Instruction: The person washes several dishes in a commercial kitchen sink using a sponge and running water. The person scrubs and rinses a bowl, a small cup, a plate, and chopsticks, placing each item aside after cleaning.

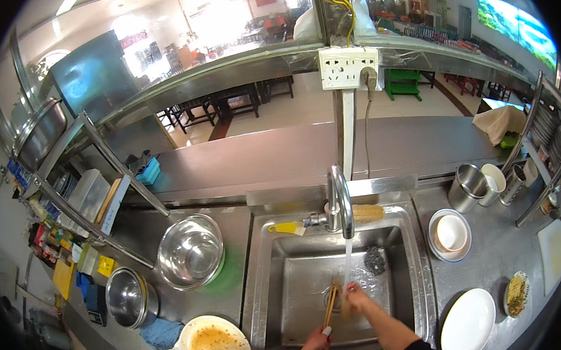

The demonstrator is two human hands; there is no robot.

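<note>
Low in the stainless steel sink (pixel 290 315), my left hand (pixel 317 342) grips a bunch of wooden chopsticks (pixel 331 304) that points away from me, over the drain. My right hand (pixel 356 297) is just right of the chopsticks, in the stream of running water (pixel 348 263). A blurred brownish shape shows below its fingers; whether the hand holds it I cannot tell. The water falls from a curved chrome faucet (pixel 345 204). A dark steel-wool scrubber (pixel 375 261) rests at the sink's right side, beyond my right hand.
Behind the sink lie a yellow-handled brush (pixel 286 229) and a loofah (pixel 368 212). Left are steel bowls (pixel 191 252), a blue cloth (pixel 162 333) and a food-stained plate (pixel 214 345). Right are stacked bowls (pixel 450 234), a white oval plate (pixel 468 323) and a dish of food (pixel 516 295).
</note>
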